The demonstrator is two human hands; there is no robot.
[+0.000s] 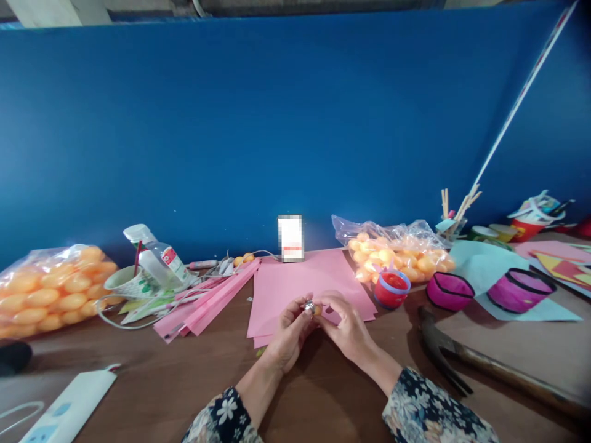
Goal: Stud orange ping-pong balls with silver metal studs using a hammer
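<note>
Two hands: left hand (290, 338) pinches a small silvery piece (309, 306); right hand (344, 326), fingers curled, pinches the orange piece (317, 311) against it
Pink paper (300, 277): behind the fingertips; fingers partly cover the silvery piece
Hammer (498, 367): right of the right hand, apart
Silvery piece: between both hands; long axis too small to tell

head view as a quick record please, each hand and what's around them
left hand: pinches a small silvery item
right hand: seems to hold an orange piece against it; whether joined, unclear
beyond hands: pink sheets
far left: bag of orange balls
right side: red cup, hammer
standing left: clear bottle, tilted
</note>
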